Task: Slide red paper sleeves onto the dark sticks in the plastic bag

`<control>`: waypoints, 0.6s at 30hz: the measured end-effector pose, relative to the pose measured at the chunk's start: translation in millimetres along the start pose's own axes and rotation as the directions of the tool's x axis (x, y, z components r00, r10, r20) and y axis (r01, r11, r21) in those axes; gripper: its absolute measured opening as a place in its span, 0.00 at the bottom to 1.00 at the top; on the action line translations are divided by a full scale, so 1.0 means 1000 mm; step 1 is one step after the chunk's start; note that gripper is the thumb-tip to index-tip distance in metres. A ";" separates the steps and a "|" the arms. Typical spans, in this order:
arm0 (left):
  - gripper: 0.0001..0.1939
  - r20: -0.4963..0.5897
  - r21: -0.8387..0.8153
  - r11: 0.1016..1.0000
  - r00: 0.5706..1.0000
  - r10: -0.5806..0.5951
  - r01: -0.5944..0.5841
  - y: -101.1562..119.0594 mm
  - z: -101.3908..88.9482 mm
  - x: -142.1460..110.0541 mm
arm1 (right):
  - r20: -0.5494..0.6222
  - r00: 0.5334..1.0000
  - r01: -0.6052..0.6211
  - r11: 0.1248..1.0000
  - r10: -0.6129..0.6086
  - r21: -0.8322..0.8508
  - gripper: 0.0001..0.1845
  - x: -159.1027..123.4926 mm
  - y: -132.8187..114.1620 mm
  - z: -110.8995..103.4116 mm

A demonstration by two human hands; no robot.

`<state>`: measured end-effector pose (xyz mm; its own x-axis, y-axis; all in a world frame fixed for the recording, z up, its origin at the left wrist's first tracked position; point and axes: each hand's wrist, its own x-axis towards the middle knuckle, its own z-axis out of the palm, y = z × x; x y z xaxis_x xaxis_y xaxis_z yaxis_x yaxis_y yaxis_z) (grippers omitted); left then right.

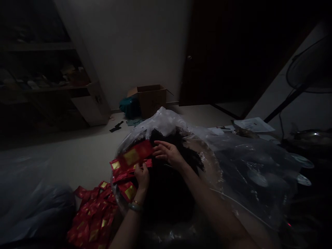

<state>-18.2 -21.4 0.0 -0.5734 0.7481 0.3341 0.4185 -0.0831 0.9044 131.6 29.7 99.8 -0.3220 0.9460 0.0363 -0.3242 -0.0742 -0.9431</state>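
My left hand (142,175) is closed, its thumb and fingers pinching a red packet (147,163). Just above it, a larger red packet with a gold panel (132,156) looks smeared by motion; what supports it is hard to make out. My right hand (168,153) has its fingers stretched out and apart at that packet's right end; whether they touch it I cannot tell. More red packets (127,191) lie under and beside my left hand at the rim of a clear plastic liner (166,119). Dark loose material (192,157) fills the liner beneath both hands.
A heap of red and gold packets (94,214) lies at lower left. Beyond the liner stand an open cardboard box (153,100) and a teal bundle (130,107). Clear plastic sheeting (259,166) spreads to the right, below a standing fan (308,65). Shelves (44,86) line the left.
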 end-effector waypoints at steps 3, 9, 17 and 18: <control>0.13 0.080 0.186 0.966 0.983 0.168 -0.180 -0.003 -0.001 0.003 | 0.003 0.999 -0.039 0.999 0.039 0.000 0.18 0.004 0.012 0.005; 0.11 0.281 0.389 0.884 0.947 0.154 -0.259 -0.008 -0.001 0.002 | -0.083 0.953 -0.303 0.939 0.293 -0.164 0.05 -0.002 0.074 -0.024; 0.12 0.304 0.249 0.966 0.953 -0.006 -0.073 -0.011 -0.008 0.013 | -0.059 0.960 -0.267 0.836 0.274 -0.479 0.09 -0.017 0.097 -0.032; 0.12 0.321 0.231 0.971 0.947 -0.022 -0.055 -0.011 -0.010 0.014 | -0.050 0.971 -0.220 0.803 0.232 -0.553 0.10 -0.018 0.095 -0.033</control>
<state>-37.7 -16.5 -2.6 -0.3266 0.9213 0.2111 0.6012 0.0302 0.7985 136.3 16.6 -1.1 -0.3440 0.9174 -0.2003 0.3025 -0.0936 -0.9486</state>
